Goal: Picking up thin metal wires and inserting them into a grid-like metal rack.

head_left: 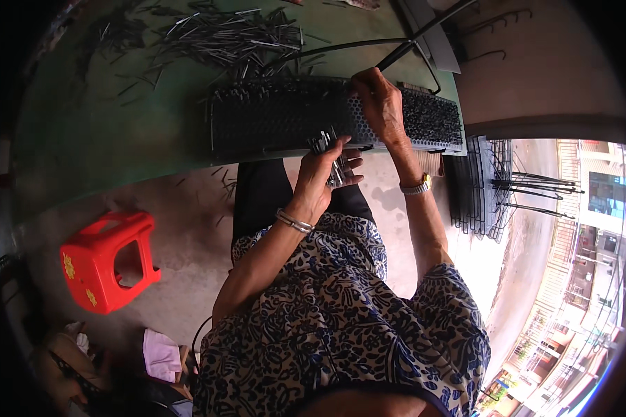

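A bunch of thin, dark, shiny strips [324,142] lies in my left hand [316,174], held against the palm by the thumb with the other fingers partly spread. Just ahead is a long perforated tray [278,121], set along the near edge of the green table. Many short dark pieces stand packed in its right end, and more line its far side. Over the bare holes right of the middle, my right hand [382,108] points down with its fingers pinched together. Whatever the fingertips hold is hidden behind the hand.
A loose heap of similar strips [229,38] spreads over the far part of the green table [132,135]. Dark bars [424,31] cross behind the tray. Black wire racks [476,187] stand to the right. A red plastic stool [111,264] is on the floor at left.
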